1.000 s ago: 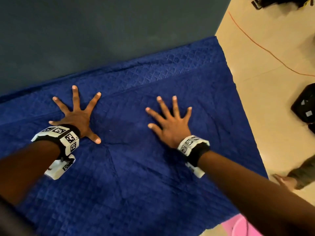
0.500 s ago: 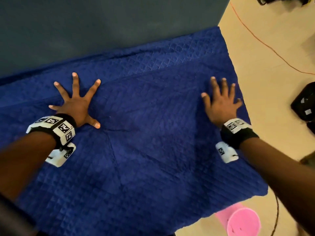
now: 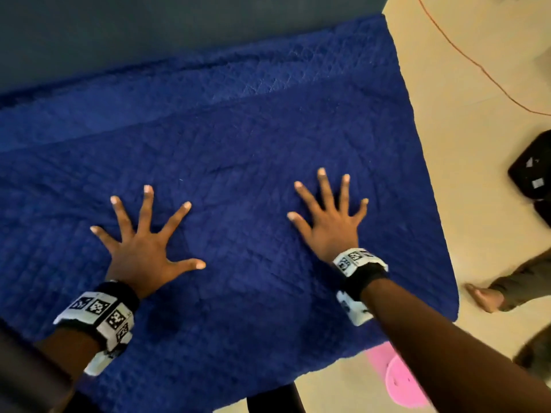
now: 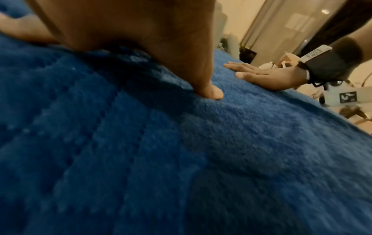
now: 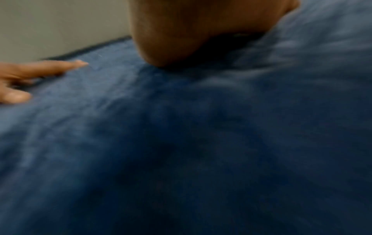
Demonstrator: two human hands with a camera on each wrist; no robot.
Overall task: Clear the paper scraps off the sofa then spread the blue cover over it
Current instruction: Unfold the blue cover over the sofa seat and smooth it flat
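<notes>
The quilted blue cover (image 3: 238, 138) lies spread over the sofa seat, reaching its right end and hanging over the front edge. My left hand (image 3: 143, 242) presses flat on it at the left, fingers splayed wide. My right hand (image 3: 328, 222) lies flat on the cover toward the right, fingers straight and spread. In the left wrist view my left thumb (image 4: 209, 92) digs into the fleecy cover (image 4: 181, 159) and the right hand (image 4: 267, 76) rests flat beyond it. The right wrist view is blurred, showing only the cover (image 5: 201, 143). No paper scraps are in sight.
A dark grey wall (image 3: 149, 31) backs the sofa. Beige floor (image 3: 477, 84) lies to the right with an orange cable (image 3: 465, 52), a black bag (image 3: 533, 168) and another person's bare foot (image 3: 486, 298). A pink bin (image 3: 402, 380) stands by the sofa's front right corner.
My right hand swept out to the cover's right edge and has come back toward the middle. My left hand slid nearer and rightward. Both stay flat.
</notes>
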